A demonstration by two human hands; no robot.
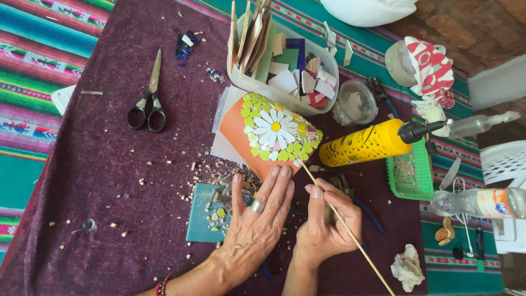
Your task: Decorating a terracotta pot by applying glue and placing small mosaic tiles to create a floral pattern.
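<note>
At frame centre, my left hand [256,219] lies flat, fingers together, steadying the terracotta pot [268,134]; my right hand [324,222] pinches the wooden skewer [345,225]. A slip could dislodge a tile.

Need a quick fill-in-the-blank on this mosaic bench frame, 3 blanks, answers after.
1. The right hand holds a thin wooden ____ against the mosaic pot.
2. The flower on the pot has a ____ centre.
3. The scissors with black handles lie to the ____ of the pot.

Missing words: stick; yellow; left
</note>
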